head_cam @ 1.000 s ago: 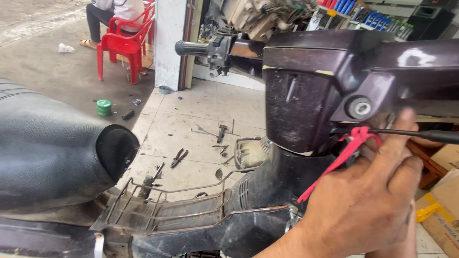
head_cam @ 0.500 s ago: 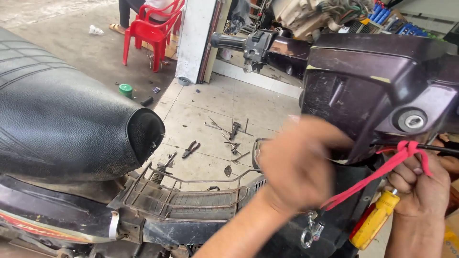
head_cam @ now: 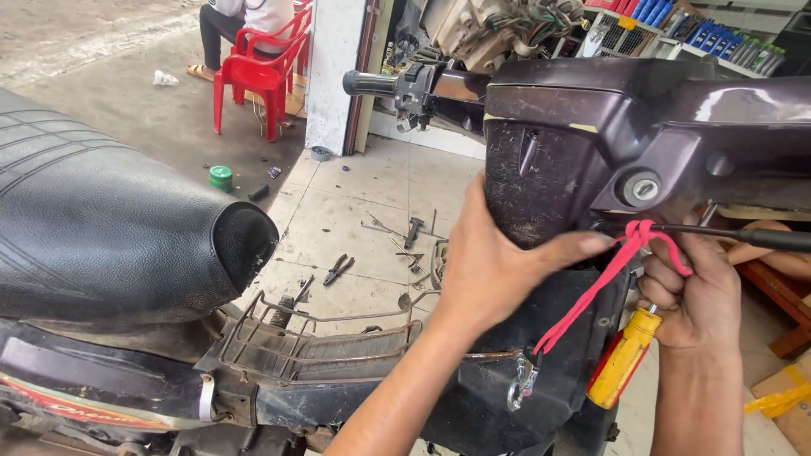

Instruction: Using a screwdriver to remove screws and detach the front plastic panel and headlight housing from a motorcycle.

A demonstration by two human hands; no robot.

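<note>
here dark panel between hands, left, right.

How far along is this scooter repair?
Mid-job, it seems. Loose tools lie scattered on the tiled floor. The left hand braces the dark front panel; the right hand holds a yellow-handled screwdriver beside the red cord under the key lock. The panel is still on.

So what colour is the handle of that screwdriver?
The screwdriver handle is yellow with red bands, seen best in the head view.
</note>
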